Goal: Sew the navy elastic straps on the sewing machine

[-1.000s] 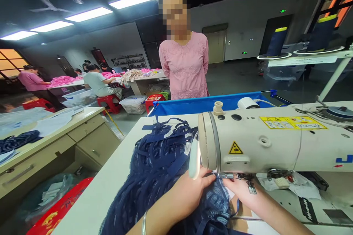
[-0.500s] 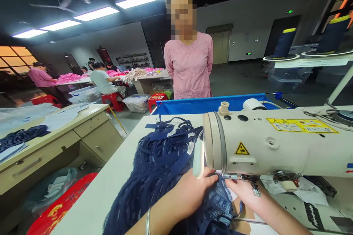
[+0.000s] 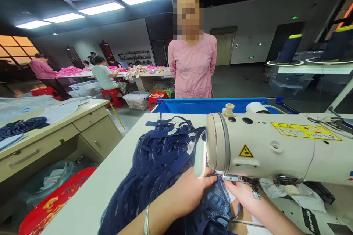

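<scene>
Navy lace fabric [image 3: 216, 199] lies under the head of a white sewing machine [image 3: 259, 150]. My left hand [image 3: 191, 187], with a silver bangle at the wrist, grips the fabric left of the needle area, fingers bent and partly hidden by the machine head. On the other side, my right hand [image 3: 239, 190] pinches the fabric's edge close beneath the metal attachment [image 3: 233, 178]; its fingertips are partly covered. The needle itself is hidden. A long pile of navy lace garments [image 3: 154, 161] with straps and white labels spreads over the table left of my left hand.
A pale lamp [image 3: 200, 158] hangs at the machine's left end. Thread cones [image 3: 289, 49] stand at upper right. Behind the table are a blue cloth bin [image 3: 187, 105] and a standing person in pink [image 3: 193, 66]. A desk [image 3: 82, 125] and red stool [image 3: 60, 198] are at left.
The whole view has shifted slightly. My hands stay at the fabric under the machine head, with the right thumb and fingers showing a little more beside the attachment.
</scene>
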Motion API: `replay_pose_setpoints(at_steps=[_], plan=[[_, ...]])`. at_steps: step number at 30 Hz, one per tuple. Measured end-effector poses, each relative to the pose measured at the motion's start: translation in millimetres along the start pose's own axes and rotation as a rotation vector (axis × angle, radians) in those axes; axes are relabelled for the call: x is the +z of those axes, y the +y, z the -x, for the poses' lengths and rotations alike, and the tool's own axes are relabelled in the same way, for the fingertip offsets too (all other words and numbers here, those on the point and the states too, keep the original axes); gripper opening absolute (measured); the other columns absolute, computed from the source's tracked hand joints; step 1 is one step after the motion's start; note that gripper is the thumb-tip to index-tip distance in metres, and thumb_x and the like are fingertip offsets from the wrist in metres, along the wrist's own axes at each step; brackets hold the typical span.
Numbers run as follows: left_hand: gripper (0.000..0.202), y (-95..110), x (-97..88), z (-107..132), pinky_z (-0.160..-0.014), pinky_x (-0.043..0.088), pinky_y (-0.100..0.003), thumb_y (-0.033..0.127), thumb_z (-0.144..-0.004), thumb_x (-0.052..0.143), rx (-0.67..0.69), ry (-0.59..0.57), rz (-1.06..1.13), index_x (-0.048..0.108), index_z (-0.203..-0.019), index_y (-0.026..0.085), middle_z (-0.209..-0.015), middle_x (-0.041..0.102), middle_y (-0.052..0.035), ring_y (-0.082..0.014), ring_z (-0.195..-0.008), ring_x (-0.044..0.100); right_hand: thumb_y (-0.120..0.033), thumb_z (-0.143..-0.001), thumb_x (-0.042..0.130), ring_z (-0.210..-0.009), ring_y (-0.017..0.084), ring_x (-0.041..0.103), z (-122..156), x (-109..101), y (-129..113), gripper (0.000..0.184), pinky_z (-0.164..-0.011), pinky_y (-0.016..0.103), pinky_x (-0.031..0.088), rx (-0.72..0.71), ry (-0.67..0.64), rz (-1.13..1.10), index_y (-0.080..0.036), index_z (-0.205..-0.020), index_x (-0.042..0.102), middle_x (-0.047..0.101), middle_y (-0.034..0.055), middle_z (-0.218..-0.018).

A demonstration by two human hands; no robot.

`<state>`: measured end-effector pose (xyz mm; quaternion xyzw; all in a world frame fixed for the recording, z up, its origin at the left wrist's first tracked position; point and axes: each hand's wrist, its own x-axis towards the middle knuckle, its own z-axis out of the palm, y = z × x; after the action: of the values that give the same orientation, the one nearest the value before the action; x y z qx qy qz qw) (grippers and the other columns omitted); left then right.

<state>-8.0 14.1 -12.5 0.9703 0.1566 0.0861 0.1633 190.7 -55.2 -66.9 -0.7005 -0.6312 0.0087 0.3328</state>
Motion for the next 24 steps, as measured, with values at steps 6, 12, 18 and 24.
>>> replay_pose_setpoints(at_steps=[6, 12, 18, 24], plan=[[0.046, 1.2, 0.3, 0.1, -0.102, 0.036, -0.034, 0.007, -0.085, 0.043, 0.037, 0.046, -0.033, 0.051, -0.127, 0.024, -0.124, 0.056, -0.005, -0.0218, -0.116, 0.047, -0.035, -0.085, 0.044, -0.072, 0.023, 0.067, 0.1, -3.8, 3.5, 0.029, -0.08, 0.032, 0.051, -0.068, -0.065, 0.111, -0.026, -0.075, 0.07, 0.07, 0.0004, -0.066], [0.038, 9.9, -11.2, -1.3, -0.097, 0.04, -0.036, 0.013, -0.087, 0.044, 0.033, 0.011, -0.02, 0.053, -0.123, 0.021, -0.119, 0.056, -0.0091, -0.0247, -0.114, 0.048, -0.042, -0.084, 0.046, -0.083, 0.028, 0.066, 11.5, 17.6, 28.0, 0.031, -0.085, 0.04, 0.05, -0.009, -0.075, 0.225, -0.024, -0.085, 0.072, 0.072, 0.0047, -0.082], [0.038, 14.4, -21.8, 2.9, -0.1, 0.036, -0.039, 0.017, -0.088, 0.044, 0.029, 0.03, 0.017, 0.05, -0.125, 0.026, -0.125, 0.054, -0.0073, -0.0252, -0.118, 0.046, -0.047, -0.078, 0.049, -0.072, 0.029, 0.068, 9.9, 20.9, 23.9, 0.032, -0.065, 0.036, 0.056, 0.068, -0.046, 0.164, -0.026, -0.07, 0.07, 0.072, 0.0041, -0.073], [0.042, 19.9, -22.4, 3.1, -0.1, 0.037, -0.036, 0.015, -0.083, 0.048, 0.032, 0.028, 0.018, 0.049, -0.125, 0.021, -0.123, 0.055, -0.0087, -0.0256, -0.116, 0.048, -0.055, -0.074, 0.049, -0.046, 0.023, 0.061, 2.4, 6.2, 20.2, 0.037, -0.042, 0.03, 0.051, 0.097, -0.116, -0.068, -0.027, -0.055, 0.064, 0.064, 0.0006, -0.049]])
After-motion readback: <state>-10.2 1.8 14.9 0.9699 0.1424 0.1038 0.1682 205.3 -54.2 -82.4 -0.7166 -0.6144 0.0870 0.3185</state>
